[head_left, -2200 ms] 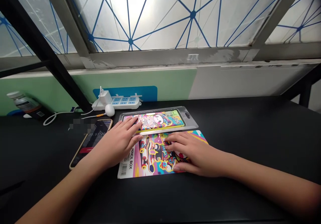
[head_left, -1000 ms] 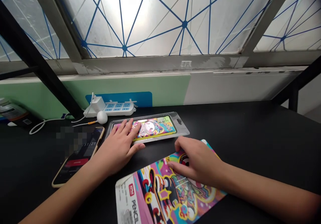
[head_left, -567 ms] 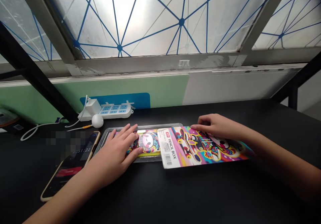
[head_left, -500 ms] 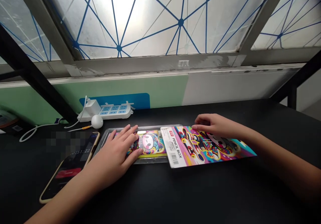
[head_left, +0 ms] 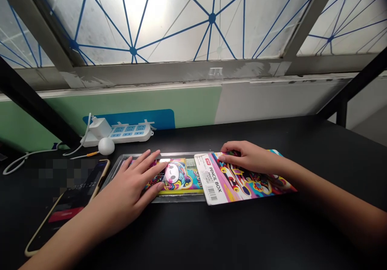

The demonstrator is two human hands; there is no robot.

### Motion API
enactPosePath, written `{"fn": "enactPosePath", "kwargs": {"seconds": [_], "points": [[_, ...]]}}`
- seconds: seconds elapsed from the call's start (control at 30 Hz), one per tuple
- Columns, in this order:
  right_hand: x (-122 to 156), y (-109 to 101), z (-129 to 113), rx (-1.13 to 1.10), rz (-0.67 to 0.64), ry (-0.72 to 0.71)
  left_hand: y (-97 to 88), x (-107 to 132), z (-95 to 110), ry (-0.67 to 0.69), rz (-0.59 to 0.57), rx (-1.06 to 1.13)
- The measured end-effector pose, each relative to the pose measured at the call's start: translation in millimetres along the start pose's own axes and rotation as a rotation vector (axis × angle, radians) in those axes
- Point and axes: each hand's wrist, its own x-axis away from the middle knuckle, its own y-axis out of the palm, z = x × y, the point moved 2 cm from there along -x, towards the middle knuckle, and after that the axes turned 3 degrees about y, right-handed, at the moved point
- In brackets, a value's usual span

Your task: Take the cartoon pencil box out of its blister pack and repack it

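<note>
My left hand [head_left: 137, 181] lies open with spread fingers over the left part of a colourful pencil box [head_left: 193, 181]. The pencil box sits in a clear plastic tray [head_left: 181, 198] and shows a white cartoon face and a yellow front edge. A printed card [head_left: 216, 181], marked "PENCIL BOX" with a barcode at its left end, covers the right part of the box and tray. My right hand [head_left: 244, 155] pinches the card's far edge, thumb on the printed face and fingers curled over the edge. The hand and forearm hide some of the card.
A phone [head_left: 72, 205] in a pale case lies left of my left forearm. Behind it are a white power strip [head_left: 130, 133] with a plugged-in adapter [head_left: 100, 127], a white round object [head_left: 106, 146] and a cable. A window [head_left: 175, 19] rises behind the black desk [head_left: 242, 237].
The view has shifted slightly. My right hand has moved left along the card's far edge. The card sits slightly further right over the tray, with more of the pencil box showing. My left hand stays in place.
</note>
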Motion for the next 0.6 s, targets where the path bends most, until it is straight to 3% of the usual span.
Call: {"fn": "enactPosePath", "kwargs": {"seconds": [0.17,0.6], "points": [[-4,-15,20,0.002,-0.048,0.022,4.4,1,-4,0.02,0.034,-0.006],[-3,-27,25,-0.021,-0.024,0.084,4.4,1,-5,0.028,0.025,-0.014]]}}
